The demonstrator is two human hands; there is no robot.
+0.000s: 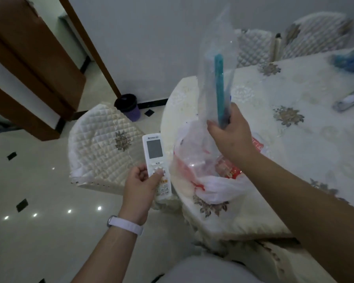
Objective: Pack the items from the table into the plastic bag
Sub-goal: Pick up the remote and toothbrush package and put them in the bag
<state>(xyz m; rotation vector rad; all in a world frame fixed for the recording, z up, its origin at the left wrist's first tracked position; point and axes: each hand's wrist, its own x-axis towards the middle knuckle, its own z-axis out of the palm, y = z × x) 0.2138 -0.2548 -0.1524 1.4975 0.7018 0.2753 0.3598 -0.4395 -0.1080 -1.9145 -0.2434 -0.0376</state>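
Two hands grip: left hand [140, 187] a remote [154, 149] beside the bag [219, 186], right hand [231, 137] a teal stick [220, 86].

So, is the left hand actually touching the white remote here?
Touching. The head view shows the left hand gripping the white remote low down, with the thumb lying across its buttons.

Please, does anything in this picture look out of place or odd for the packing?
The long teal stick in its clear plastic sleeve, gripped upright by the right hand, rises far above the white plastic bag with red print. The left hand holds the white remote control beside the cream-clothed table, outside the bag.
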